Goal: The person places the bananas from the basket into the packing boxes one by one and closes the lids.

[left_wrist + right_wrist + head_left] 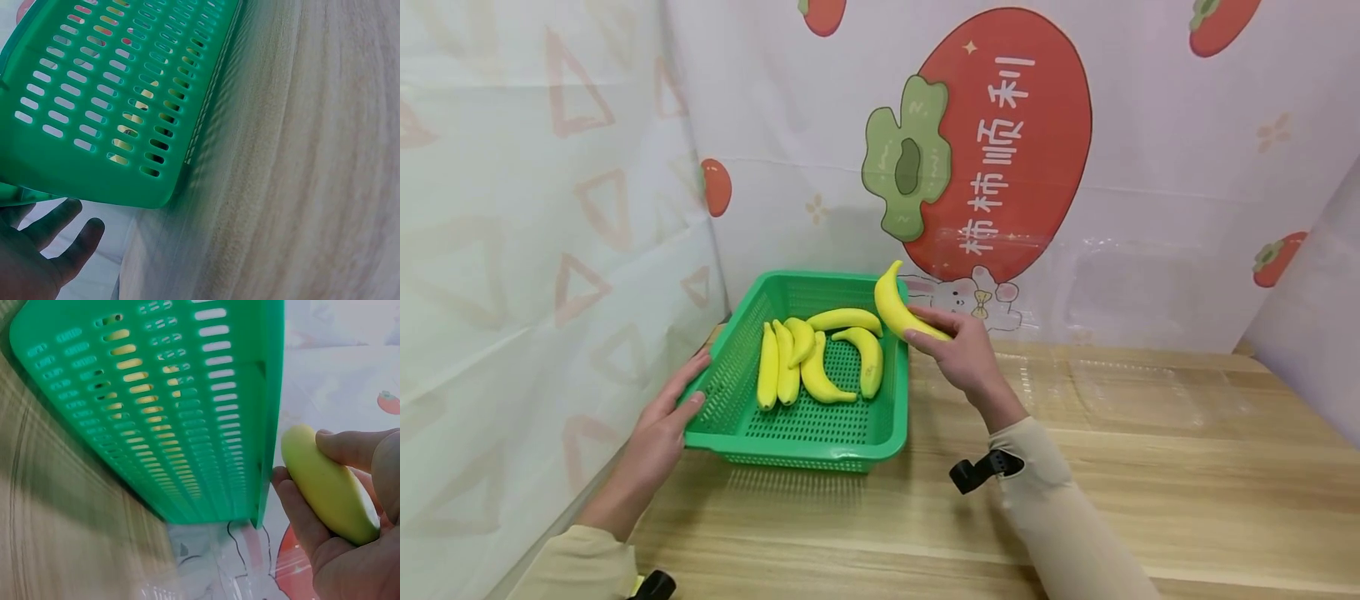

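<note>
A green plastic basket (891, 446) with slotted walls stands on the table, several yellow bananas (870, 362) lying inside. At its left rim is my left hand (662, 417), thumb over the edge; in the left wrist view some of its fingers (80, 247) extend below the rim. My right hand (962, 346) holds another banana (893, 304) above the basket's right edge, its stem end pointing up. The right wrist view shows that banana (331, 484) between thumb and fingers, just outside the basket wall (187, 444).
Right of the basket, a clear plastic tray or container (1135, 387) lies on the wooden table (1225, 492). A printed cloth (1165, 167) hangs behind, and a pale patterned sheet (550, 292) stands close along the left side.
</note>
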`<state>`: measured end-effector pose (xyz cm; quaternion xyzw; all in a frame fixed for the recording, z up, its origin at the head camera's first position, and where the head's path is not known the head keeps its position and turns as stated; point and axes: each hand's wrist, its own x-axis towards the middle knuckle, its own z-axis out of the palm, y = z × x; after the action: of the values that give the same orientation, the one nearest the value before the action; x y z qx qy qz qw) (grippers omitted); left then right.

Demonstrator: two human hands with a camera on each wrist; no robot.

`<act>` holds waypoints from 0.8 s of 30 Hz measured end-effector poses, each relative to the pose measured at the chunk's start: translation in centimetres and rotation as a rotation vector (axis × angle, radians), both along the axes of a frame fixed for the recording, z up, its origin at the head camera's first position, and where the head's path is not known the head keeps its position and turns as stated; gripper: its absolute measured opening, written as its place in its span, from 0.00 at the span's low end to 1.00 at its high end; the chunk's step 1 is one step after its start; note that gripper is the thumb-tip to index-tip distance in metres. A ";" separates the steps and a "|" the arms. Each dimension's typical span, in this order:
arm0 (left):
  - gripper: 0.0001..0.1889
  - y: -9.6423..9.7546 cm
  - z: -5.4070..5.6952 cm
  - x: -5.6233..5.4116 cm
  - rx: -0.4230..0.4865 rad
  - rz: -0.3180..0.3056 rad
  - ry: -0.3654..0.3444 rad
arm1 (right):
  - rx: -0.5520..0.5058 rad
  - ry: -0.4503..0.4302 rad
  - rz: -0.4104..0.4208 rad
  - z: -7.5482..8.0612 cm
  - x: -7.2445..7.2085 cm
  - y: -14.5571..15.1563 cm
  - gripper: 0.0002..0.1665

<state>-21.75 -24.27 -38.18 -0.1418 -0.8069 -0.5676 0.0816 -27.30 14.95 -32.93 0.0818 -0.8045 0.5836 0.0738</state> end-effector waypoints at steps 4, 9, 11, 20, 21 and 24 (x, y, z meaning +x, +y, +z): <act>0.29 0.1 -0.1 0.0 0.009 0.002 -0.007 | 0.063 0.006 -0.042 0.0 0.0 0.6 0.26; 0.28 0.2 -0.3 -0.1 0.006 0.016 0.009 | 0.134 0.029 -0.070 0.3 0.0 0.9 0.26; 0.28 0.1 -0.4 -0.1 -0.003 0.022 0.012 | 0.160 0.033 -0.084 0.5 0.1 1.1 0.26; 0.28 0.1 -0.3 0.0 -0.002 0.016 0.032 | 0.162 0.023 -0.128 1.5 0.5 2.9 0.27; 0.28 0.1 -0.3 0.0 -0.001 0.015 0.031 | 0.159 0.021 -0.130 1.6 0.5 3.2 0.27; 0.28 0.1 -0.2 0.0 -0.001 0.013 0.029 | 0.160 0.009 -0.144 1.9 0.5 3.8 0.27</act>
<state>-21.78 -24.19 -38.37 -0.1447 -0.8069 -0.5644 0.0971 -26.82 18.75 -31.07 0.0322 -0.8520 0.5103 0.1125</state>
